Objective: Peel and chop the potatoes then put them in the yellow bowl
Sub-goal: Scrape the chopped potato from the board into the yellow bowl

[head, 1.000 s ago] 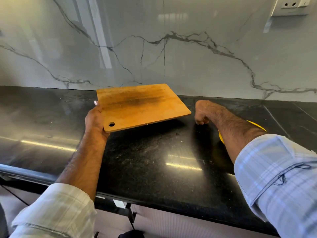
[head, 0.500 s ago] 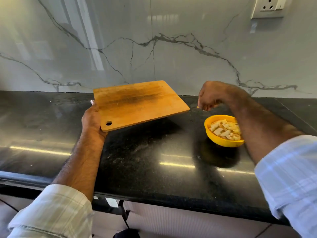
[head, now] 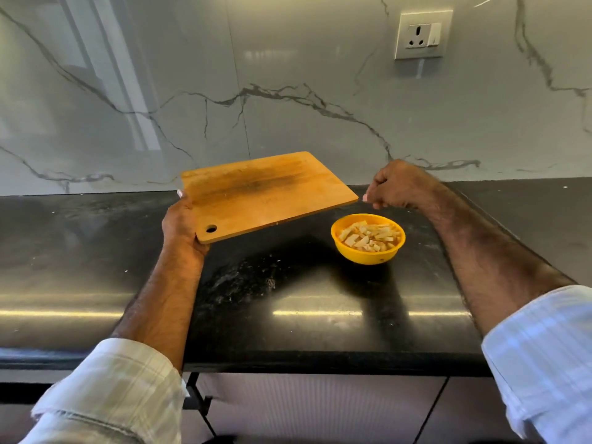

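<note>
My left hand (head: 181, 224) grips the near left corner of a wooden cutting board (head: 266, 190), beside its hanging hole, and holds the bare board tilted above the black counter (head: 288, 309). The yellow bowl (head: 368, 254) stands on the counter just below and right of the board's right corner. It is filled with pale chopped potato pieces (head: 368, 237). My right hand (head: 397, 185) hovers above and behind the bowl with its fingers curled into a loose fist. I see nothing held in it.
A marble-patterned wall (head: 288, 91) rises right behind the counter, with a socket and switch plate (head: 423, 35) at the upper right. The counter's front edge (head: 320, 360) runs across the lower view, with cabinet fronts beneath.
My right hand has lifted off the counter and away from the bowl, which now shows in full with the potato pieces. The board stays held in my left hand.
</note>
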